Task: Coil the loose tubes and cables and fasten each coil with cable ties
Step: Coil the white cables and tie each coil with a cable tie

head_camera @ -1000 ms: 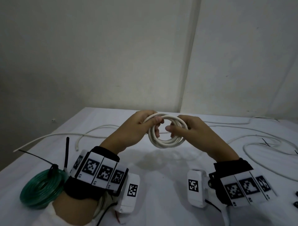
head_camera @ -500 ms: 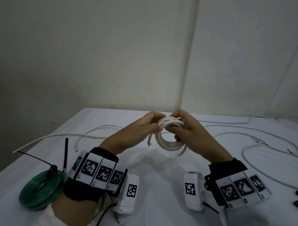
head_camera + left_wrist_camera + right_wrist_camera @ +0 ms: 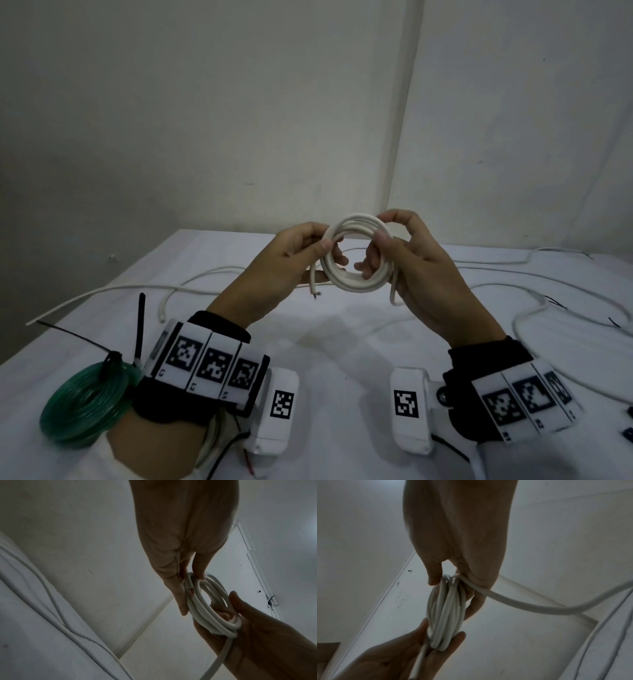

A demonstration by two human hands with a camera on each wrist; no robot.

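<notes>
A cable coil (image 3: 356, 255) is held above the table (image 3: 342, 349), between the left hand (image 3: 291, 260) on its left side and the right hand (image 3: 411, 263) on its right. A tied tube coil (image 3: 85, 401) lies at the table's near left edge. Loose cables (image 3: 548, 291) are spread behind and to the right.

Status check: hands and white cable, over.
Left hand and right hand both grip white cable coil, held above table. No tie on it. Nothing in the way.
</notes>
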